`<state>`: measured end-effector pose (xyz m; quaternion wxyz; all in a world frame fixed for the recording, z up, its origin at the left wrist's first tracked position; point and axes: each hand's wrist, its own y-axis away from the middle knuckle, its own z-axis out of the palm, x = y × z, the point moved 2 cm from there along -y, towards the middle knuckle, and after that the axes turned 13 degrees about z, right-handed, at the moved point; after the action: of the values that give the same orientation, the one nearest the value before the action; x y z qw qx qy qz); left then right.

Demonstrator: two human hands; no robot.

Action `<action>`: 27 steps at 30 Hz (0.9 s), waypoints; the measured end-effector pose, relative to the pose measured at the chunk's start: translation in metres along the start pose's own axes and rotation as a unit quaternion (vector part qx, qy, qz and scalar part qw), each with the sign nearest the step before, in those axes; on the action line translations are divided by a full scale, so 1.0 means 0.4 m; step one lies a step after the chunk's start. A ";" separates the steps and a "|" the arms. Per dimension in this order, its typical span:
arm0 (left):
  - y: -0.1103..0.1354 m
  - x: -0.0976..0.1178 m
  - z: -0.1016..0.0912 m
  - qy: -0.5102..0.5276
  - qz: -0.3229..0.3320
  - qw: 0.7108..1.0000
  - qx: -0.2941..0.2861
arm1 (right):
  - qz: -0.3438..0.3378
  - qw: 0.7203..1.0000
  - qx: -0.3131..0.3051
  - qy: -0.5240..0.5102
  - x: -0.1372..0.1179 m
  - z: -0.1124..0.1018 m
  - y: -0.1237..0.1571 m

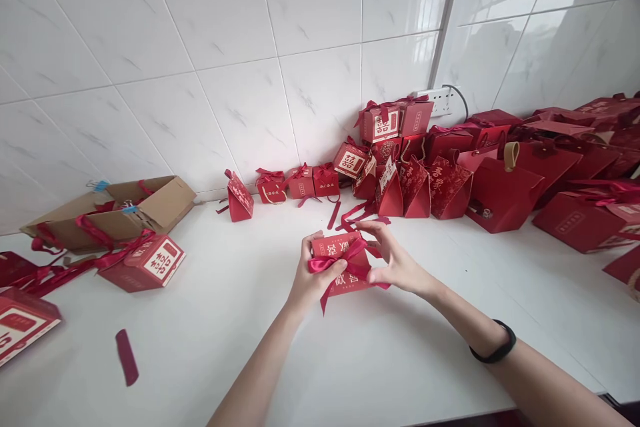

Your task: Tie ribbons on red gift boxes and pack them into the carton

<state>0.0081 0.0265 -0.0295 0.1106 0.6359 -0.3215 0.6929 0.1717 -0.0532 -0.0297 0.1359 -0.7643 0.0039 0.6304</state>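
A small red gift box (333,245) with white characters sits at the middle of the table. Across its top runs a dark pink ribbon (356,251), tied in a bow with a loose tail hanging at the front. My left hand (316,275) grips the box from the left, its thumb pressed on the bow's knot. Curved around the right side is my right hand (395,261), thumb and forefinger apart, close to the ribbon's right loop and the box edge. Whether its fingertips touch the ribbon is hard to make out.
Many red gift boxes (450,190) crowd the wall at the right, some stacked. An open cardboard box (173,203) with ribbons and clips stands at the left, near a bowed red box (137,267). A ribbon scrap (127,357) lies front left. A power strip (440,101) is behind.
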 end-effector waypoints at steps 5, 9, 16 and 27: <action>0.002 -0.006 -0.001 0.001 -0.004 1.000 -0.011 | -0.030 0.991 -0.053 0.121 0.019 0.010 0.004; -0.011 0.000 -0.038 -0.014 0.045 0.999 0.021 | -0.015 0.993 -0.054 0.107 0.027 0.014 0.003; -0.036 0.055 -0.108 -0.116 0.053 0.989 -0.079 | -0.013 0.990 -0.053 0.131 0.023 0.010 0.006; -0.027 0.067 -0.099 -0.063 -0.014 0.985 -0.158 | -0.024 0.985 -0.058 0.161 0.013 0.008 0.009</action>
<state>-0.0223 0.0510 -0.0003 0.1988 0.6571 -0.4247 0.5902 0.1690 -0.0550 -0.0360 0.1040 -0.8623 -0.0288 0.4947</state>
